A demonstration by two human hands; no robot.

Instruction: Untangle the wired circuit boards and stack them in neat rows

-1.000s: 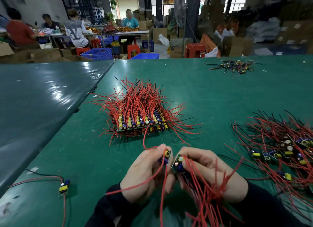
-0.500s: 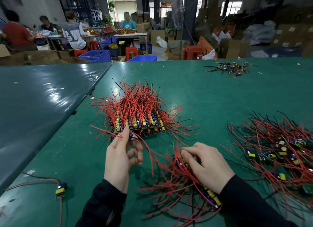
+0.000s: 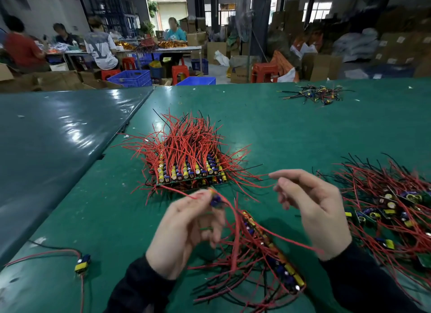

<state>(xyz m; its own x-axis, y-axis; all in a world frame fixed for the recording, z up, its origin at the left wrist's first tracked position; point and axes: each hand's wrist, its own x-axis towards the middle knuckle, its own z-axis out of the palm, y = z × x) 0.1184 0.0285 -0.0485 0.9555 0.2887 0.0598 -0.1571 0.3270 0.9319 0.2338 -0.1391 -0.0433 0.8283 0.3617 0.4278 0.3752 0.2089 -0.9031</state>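
My left hand (image 3: 184,228) pinches a small circuit board (image 3: 215,199) with red wires, lifted just in front of the neat stack of boards (image 3: 190,170), whose red wires stand up behind it. My right hand (image 3: 312,207) hovers to the right, fingers loosely spread, a red wire running past its fingertips; I cannot tell whether it holds the wire. Between my hands a row of boards (image 3: 270,247) lies on the green table (image 3: 268,126) with tangled red and black wires. A tangled heap of boards (image 3: 391,207) lies at the right.
A single board with red and black wires (image 3: 82,263) lies at the near left. A small pile of dark wired parts (image 3: 313,94) sits far right on the table. A second, darker table (image 3: 53,135) adjoins on the left. People work at benches behind.
My left hand has drawn back from the stack and now holds a board up. My right hand has lifted off the bunch, which now lies as a row on the table.
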